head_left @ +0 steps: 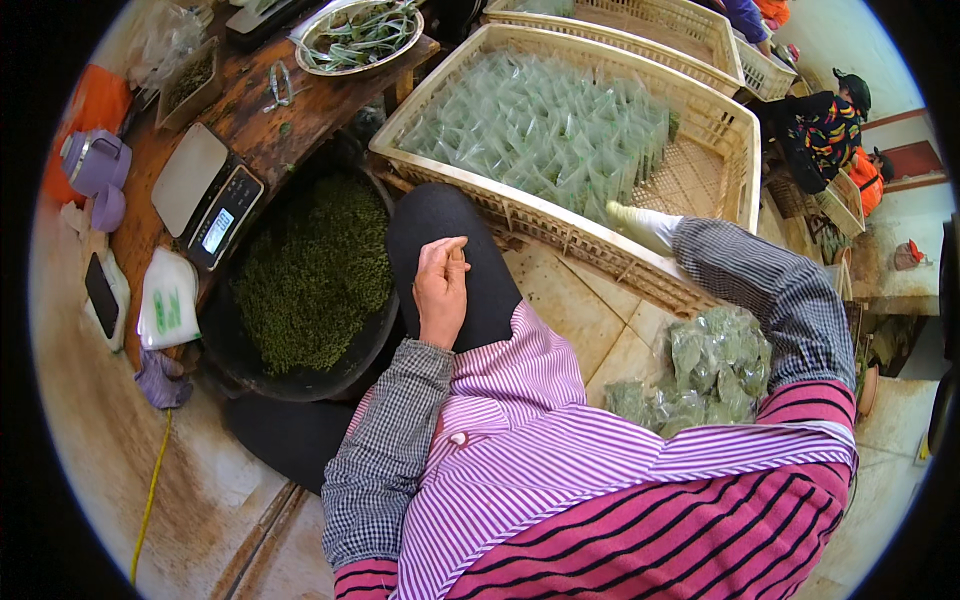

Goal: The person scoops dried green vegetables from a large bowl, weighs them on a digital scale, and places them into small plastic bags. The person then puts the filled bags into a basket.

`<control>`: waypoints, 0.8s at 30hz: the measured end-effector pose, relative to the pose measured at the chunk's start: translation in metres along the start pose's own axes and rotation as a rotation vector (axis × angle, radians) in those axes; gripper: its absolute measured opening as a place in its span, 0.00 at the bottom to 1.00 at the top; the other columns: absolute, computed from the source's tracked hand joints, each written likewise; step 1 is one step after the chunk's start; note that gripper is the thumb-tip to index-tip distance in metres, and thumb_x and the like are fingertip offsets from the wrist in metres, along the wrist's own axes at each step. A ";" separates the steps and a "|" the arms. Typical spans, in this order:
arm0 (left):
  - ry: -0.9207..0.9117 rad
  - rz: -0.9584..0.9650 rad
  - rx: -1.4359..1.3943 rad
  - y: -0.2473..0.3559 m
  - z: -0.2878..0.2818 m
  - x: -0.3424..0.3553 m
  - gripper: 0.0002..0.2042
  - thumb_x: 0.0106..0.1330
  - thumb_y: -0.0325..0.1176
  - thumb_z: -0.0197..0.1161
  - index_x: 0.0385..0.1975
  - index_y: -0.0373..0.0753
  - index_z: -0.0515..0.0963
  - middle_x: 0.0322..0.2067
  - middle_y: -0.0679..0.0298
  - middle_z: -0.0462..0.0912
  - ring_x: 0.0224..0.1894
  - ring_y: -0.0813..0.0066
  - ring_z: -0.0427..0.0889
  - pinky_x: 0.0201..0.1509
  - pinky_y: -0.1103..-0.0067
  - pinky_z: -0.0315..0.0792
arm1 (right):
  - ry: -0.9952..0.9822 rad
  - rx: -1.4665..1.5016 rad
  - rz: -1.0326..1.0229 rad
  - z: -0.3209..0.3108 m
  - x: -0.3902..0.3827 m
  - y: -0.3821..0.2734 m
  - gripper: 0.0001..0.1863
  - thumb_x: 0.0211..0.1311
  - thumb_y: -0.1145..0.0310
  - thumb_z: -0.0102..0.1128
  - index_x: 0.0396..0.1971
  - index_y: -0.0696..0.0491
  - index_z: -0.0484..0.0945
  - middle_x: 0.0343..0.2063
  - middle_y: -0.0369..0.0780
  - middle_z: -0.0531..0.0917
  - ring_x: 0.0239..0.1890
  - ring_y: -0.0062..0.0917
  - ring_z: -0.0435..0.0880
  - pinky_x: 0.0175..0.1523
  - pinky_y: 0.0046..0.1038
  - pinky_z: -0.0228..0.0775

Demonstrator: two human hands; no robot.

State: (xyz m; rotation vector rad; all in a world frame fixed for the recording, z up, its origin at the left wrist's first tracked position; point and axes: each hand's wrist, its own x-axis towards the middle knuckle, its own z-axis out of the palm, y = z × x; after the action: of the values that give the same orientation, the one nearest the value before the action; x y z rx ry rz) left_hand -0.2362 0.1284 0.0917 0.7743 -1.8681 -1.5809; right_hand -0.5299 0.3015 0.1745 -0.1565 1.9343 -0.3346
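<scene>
My bare left hand [442, 290] rests over my dark-trousered knee, its fingers bent and drawn together, with nothing visible in them. On the right, my right hand [645, 226], in a pale glove with yellowish fingertips, reaches over the near wall of a cream plastic crate [735, 190]. Its fingertips are beside the nearest of many clear plastic bags [540, 130] with green contents, standing packed in rows. Whether it grips one is hidden. Left of my knee, a large black tub [385, 215] holds a heap of small green pieces [310, 280].
A wooden table [300, 110] at the left bears a digital scale [215, 200], a metal bowl [362, 68] of green leaves and scissors [279, 85]. A purple kettle [95, 160] stands left. Filled bags [700, 365] lie beside my right arm. Another person [830, 125] sits at far right.
</scene>
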 end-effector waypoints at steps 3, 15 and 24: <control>-0.008 -0.016 -0.022 -0.001 -0.004 0.000 0.12 0.73 0.33 0.48 0.45 0.33 0.76 0.42 0.62 0.74 0.35 0.79 0.78 0.40 0.83 0.74 | 0.449 -0.336 -0.285 -0.019 -0.035 -0.034 0.20 0.66 0.63 0.44 0.52 0.58 0.74 0.47 0.48 0.80 0.46 0.30 0.80 0.52 0.30 0.73; 0.005 -0.044 -0.026 -0.001 -0.016 -0.004 0.11 0.72 0.31 0.48 0.44 0.32 0.76 0.42 0.61 0.73 0.34 0.78 0.79 0.40 0.83 0.74 | -0.127 -1.626 -0.080 0.017 0.039 -0.148 0.22 0.55 0.69 0.49 0.52 0.52 0.74 0.43 0.44 0.81 0.41 0.32 0.81 0.43 0.32 0.74; 0.156 -0.055 -0.022 -0.014 -0.050 -0.012 0.11 0.71 0.31 0.49 0.43 0.32 0.76 0.42 0.60 0.73 0.33 0.76 0.80 0.38 0.82 0.75 | -0.144 -1.825 -0.057 0.013 0.038 -0.186 0.20 0.55 0.68 0.51 0.49 0.50 0.78 0.37 0.44 0.84 0.32 0.28 0.84 0.35 0.29 0.77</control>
State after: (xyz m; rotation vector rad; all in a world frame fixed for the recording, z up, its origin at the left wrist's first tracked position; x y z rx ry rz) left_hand -0.1906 0.1026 0.0847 0.9192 -1.7288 -1.5263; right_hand -0.5408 0.1125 0.1929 -1.3234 1.5003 1.4393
